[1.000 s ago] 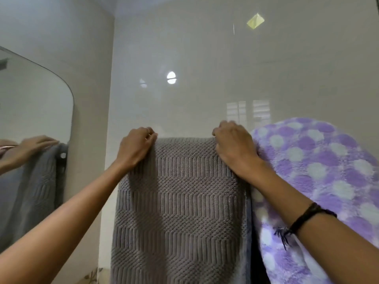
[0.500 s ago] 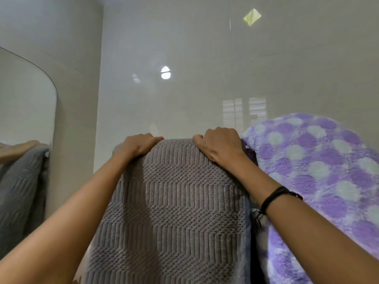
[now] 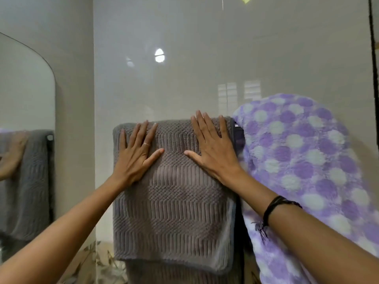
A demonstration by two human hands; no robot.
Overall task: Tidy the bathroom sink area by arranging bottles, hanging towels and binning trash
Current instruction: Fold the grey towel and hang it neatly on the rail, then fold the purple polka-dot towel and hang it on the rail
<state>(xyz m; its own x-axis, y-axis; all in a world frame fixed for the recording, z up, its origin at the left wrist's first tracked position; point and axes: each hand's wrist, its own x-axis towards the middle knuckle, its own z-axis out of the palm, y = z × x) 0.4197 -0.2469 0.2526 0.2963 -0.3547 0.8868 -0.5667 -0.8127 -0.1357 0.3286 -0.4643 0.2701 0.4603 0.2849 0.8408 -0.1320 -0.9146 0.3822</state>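
Observation:
A grey ribbed towel hangs folded over a rail on the tiled wall, its front flap ending above a longer back layer. My left hand lies flat on the towel's upper left, fingers spread, a ring on one finger. My right hand lies flat on the upper right, fingertips at the top fold. Neither hand grips the cloth. A dark rail end shows just right of the towel. The sink and any bottles or trash are out of view.
A fluffy purple and white dotted towel hangs right beside the grey one, touching my right forearm. A mirror on the left wall reflects the grey towel and a hand. A leaf-patterned surface shows below.
Both hands have let go of the towel's top edge and now press flat and open on its front. The view has pulled back, showing the towel's lower edge.

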